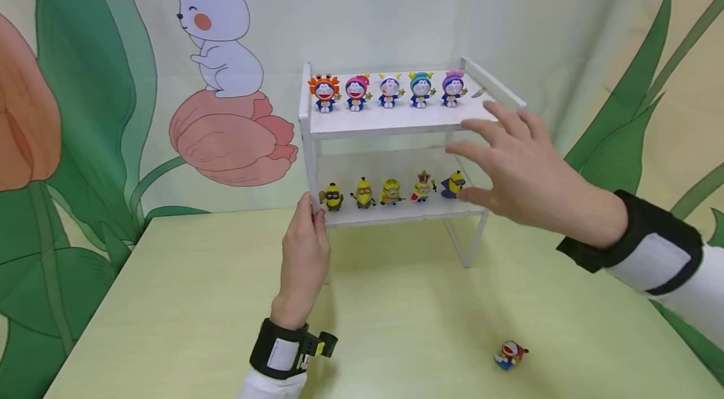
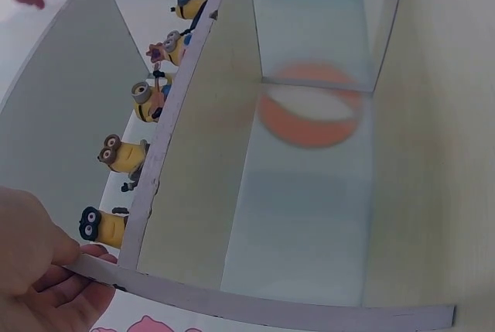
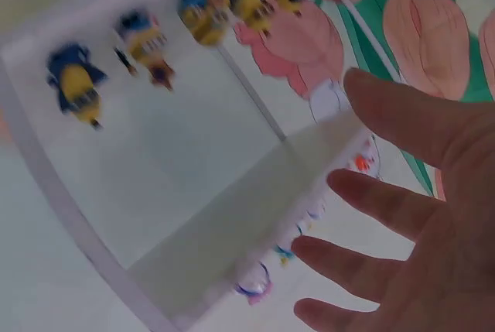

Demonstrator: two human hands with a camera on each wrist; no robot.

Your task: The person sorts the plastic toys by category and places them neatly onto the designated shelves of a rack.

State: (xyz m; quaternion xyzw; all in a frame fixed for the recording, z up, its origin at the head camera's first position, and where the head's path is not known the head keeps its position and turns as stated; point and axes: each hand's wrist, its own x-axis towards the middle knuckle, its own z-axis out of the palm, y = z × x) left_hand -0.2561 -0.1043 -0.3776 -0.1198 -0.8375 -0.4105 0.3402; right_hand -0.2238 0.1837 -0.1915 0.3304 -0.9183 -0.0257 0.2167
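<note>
A white two-tier shelf [image 1: 390, 122] stands on the table. My left hand [image 1: 303, 254] grips its left front post, with the thumb and fingers around the post in the left wrist view. My right hand [image 1: 520, 166] is spread in the air before the shelf's right side, holding nothing. Several Doraemon figurines [image 1: 389, 91] in different headgear line the upper tier. Along the lower tier stands a row of yellow Minion figurines [image 1: 391, 191]; the caped Minion [image 1: 452, 185] is nearest my right fingertips. In the right wrist view the Minions are blurred.
A small red, white and blue figurine [image 1: 511, 355] lies on the pale yellow table [image 1: 198, 311], in front of the shelf and to the right. Behind the shelf hangs a cloth backdrop [image 1: 384, 3] printed with a rabbit, tulips and leaves.
</note>
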